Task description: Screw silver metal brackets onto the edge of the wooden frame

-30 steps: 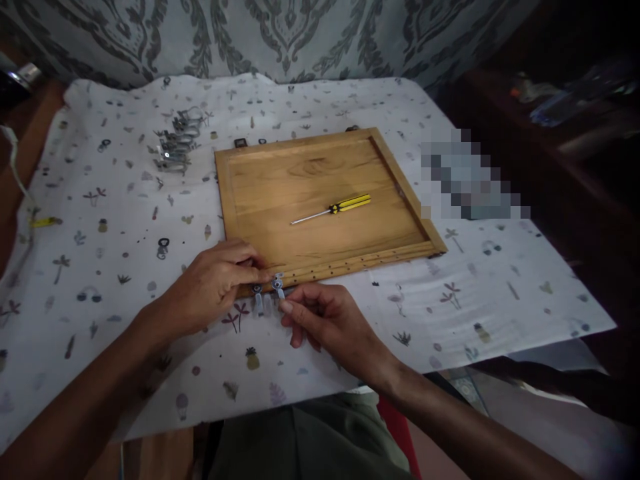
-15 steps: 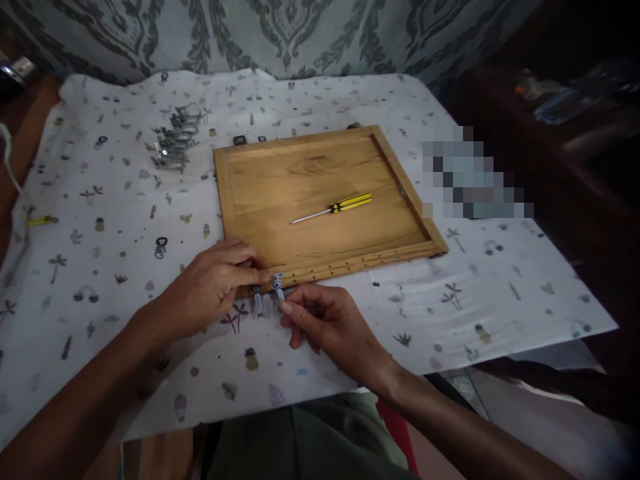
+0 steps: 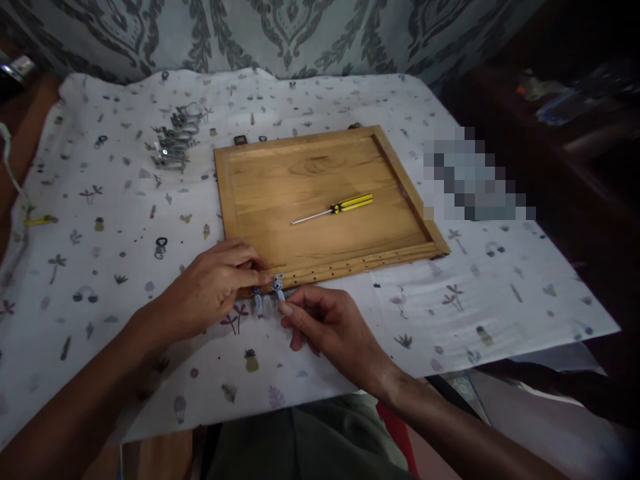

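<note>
A shallow wooden panel with a raised frame [image 3: 320,233] lies on the cloth-covered table, a row of small dark holes along its near edge. My right hand [image 3: 325,320] pinches the lower tab of a small metal fitting [image 3: 278,285] between thumb and fingers at that edge. From the left, my left hand [image 3: 225,277] is closed over the panel's near-left corner, its fingertips pressed against the fitting's upper end. Beside it, a second metal fitting [image 3: 258,303] hangs over the edge. A screwdriver [image 3: 345,203] with a yellow and black handle rests inside the frame.
Several similar metal pieces [image 3: 175,140] lie grouped at the back left of the patterned tablecloth [image 3: 125,373]. A pixelated object [image 3: 475,177] is at the right. A pale cord [image 3: 17,180] runs along the left edge.
</note>
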Demonstrator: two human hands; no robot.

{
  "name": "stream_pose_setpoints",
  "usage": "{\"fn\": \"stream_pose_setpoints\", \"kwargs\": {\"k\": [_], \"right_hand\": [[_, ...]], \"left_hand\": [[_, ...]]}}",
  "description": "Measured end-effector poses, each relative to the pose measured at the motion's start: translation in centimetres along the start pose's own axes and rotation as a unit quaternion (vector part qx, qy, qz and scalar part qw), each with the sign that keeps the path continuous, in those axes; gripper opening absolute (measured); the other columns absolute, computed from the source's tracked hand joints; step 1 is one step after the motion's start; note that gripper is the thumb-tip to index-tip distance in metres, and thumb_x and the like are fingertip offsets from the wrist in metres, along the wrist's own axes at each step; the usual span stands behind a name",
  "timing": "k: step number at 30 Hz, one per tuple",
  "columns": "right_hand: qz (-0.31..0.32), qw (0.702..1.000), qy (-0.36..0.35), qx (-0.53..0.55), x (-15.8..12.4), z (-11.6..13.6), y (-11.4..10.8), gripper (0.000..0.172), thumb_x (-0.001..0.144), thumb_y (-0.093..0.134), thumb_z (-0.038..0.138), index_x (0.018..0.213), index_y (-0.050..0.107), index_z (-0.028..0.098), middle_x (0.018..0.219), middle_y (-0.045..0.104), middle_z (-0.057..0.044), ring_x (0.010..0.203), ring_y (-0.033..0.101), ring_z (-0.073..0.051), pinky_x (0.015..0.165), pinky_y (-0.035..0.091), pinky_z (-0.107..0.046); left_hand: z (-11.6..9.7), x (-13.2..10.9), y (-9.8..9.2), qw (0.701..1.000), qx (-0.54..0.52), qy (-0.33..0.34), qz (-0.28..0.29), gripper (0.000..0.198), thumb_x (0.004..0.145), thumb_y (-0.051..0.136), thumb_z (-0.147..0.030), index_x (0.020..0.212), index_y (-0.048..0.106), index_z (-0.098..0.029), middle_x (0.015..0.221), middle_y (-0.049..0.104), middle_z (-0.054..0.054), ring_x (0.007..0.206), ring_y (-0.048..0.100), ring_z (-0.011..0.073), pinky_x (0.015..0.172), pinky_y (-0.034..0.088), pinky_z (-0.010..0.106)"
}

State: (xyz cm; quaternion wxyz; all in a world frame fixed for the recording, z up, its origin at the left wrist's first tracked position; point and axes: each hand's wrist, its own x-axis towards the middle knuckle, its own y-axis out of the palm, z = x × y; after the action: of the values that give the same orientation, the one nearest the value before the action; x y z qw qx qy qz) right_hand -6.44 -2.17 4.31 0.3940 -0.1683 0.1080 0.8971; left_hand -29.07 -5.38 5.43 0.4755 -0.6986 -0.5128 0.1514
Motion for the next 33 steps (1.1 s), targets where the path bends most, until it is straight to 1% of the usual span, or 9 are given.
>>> {"fn": "stream_pose_setpoints", "kwargs": {"k": [6, 12, 16, 21, 25, 27, 30, 32, 33], "right_hand": [[-0.003, 1.0, 0.005, 0.001, -0.04, 0.27, 0.19, 0.031, 0.084, 0.072, 0.046, 0.071, 0.064, 0.019, 0.06, 0.062, 0.002, 0.045, 0.055, -0.006, 0.037, 0.031, -0.018], [-0.003, 1.0, 0.003, -0.016, -0.21, 0.61, 0.04, 0.032, 0.086, 0.07, 0.047, 0.07, 0.064, 0.019, 0.053, 0.059, 0.004, 0.043, 0.05, -0.006, 0.038, 0.031, -0.019], [0.001, 1.0, -0.005, -0.025, -0.22, 0.26, 0.01, 0.029, 0.088, 0.067, 0.044, 0.072, 0.064, 0.02, 0.052, 0.059, 0.004, 0.041, 0.046, -0.005, 0.039, 0.03, -0.019], [-0.001, 1.0, -0.007, -0.025, -0.22, 0.42, 0.08, 0.033, 0.087, 0.069, 0.048, 0.071, 0.064, 0.02, 0.051, 0.058, 0.004, 0.041, 0.044, -0.005, 0.039, 0.03, -0.02], [-0.006, 1.0, -0.014, -0.022, -0.34, 0.66, 0.04, 0.033, 0.086, 0.069, 0.049, 0.072, 0.065, 0.019, 0.051, 0.058, 0.005, 0.041, 0.043, -0.005, 0.04, 0.03, -0.02], [-0.005, 1.0, -0.02, -0.022, -0.4, 0.55, 0.0, 0.031, 0.088, 0.068, 0.046, 0.074, 0.066, 0.019, 0.052, 0.058, 0.005, 0.041, 0.045, -0.005, 0.04, 0.031, -0.02], [-0.01, 1.0, -0.026, -0.013, -0.58, 0.22, -0.1, 0.027, 0.09, 0.065, 0.045, 0.085, 0.068, 0.018, 0.061, 0.064, 0.002, 0.044, 0.053, -0.006, 0.04, 0.036, -0.02], [-0.034, 0.997, -0.052, -0.037, -0.84, 0.11, -0.28, 0.026, 0.093, 0.062, 0.043, 0.093, 0.07, 0.018, 0.068, 0.068, 0.0, 0.048, 0.058, -0.008, 0.041, 0.041, -0.021], [-0.05, 0.993, -0.081, -0.073, -0.99, 0.14, -0.44, 0.024, 0.095, 0.06, 0.041, 0.095, 0.07, 0.018, 0.069, 0.069, 0.0, 0.049, 0.06, -0.009, 0.043, 0.044, -0.021]], "left_hand": [[-0.03, 0.01, 0.04, 1.0, -0.005, 0.002, -0.005, 0.041, 0.089, 0.045, 0.003, 0.103, 0.078, -0.018, 0.098, 0.073, 0.009, 0.088, 0.064, 0.0205, 0.074, 0.053, 0.033], [-0.03, 0.04, -0.19, 1.0, -0.002, -0.004, 0.003, 0.042, 0.092, 0.044, 0.001, 0.105, 0.077, -0.019, 0.101, 0.073, 0.009, 0.091, 0.066, 0.0197, 0.077, 0.054, 0.032], [-0.01, 0.0, -0.25, 1.0, -0.01, -0.005, 0.012, 0.042, 0.089, 0.045, 0.001, 0.106, 0.077, -0.02, 0.102, 0.073, 0.009, 0.093, 0.066, 0.0205, 0.077, 0.055, 0.032], [-0.05, 0.02, -0.23, 1.0, -0.009, 0.003, 0.001, 0.041, 0.089, 0.044, 0.002, 0.104, 0.077, -0.017, 0.102, 0.073, 0.01, 0.091, 0.065, 0.0214, 0.076, 0.055, 0.034], [-0.07, 0.09, -0.29, 1.0, -0.001, 0.01, 0.009, 0.041, 0.087, 0.045, 0.005, 0.104, 0.077, -0.015, 0.101, 0.072, 0.01, 0.09, 0.065, 0.021, 0.076, 0.054, 0.033], [-0.04, 0.08, -0.26, 1.0, -0.003, 0.009, 0.01, 0.041, 0.086, 0.046, 0.005, 0.104, 0.077, -0.014, 0.101, 0.072, 0.01, 0.091, 0.065, 0.0215, 0.077, 0.054, 0.033], [0.0, 0.0, -0.12, 1.0, -0.004, 0.005, 0.004, 0.041, 0.087, 0.045, 0.004, 0.105, 0.077, -0.015, 0.102, 0.072, 0.01, 0.091, 0.064, 0.0213, 0.077, 0.054, 0.034], [-0.01, -0.05, -0.03, 1.0, -0.004, 0.004, -0.004, 0.041, 0.088, 0.045, 0.004, 0.104, 0.077, -0.015, 0.101, 0.072, 0.01, 0.091, 0.064, 0.0208, 0.076, 0.054, 0.033], [-0.02, -0.07, 0.01, 1.0, -0.004, 0.002, -0.005, 0.039, 0.089, 0.046, 0.004, 0.104, 0.077, -0.015, 0.1, 0.072, 0.009, 0.091, 0.064, 0.0207, 0.076, 0.054, 0.033]]}}
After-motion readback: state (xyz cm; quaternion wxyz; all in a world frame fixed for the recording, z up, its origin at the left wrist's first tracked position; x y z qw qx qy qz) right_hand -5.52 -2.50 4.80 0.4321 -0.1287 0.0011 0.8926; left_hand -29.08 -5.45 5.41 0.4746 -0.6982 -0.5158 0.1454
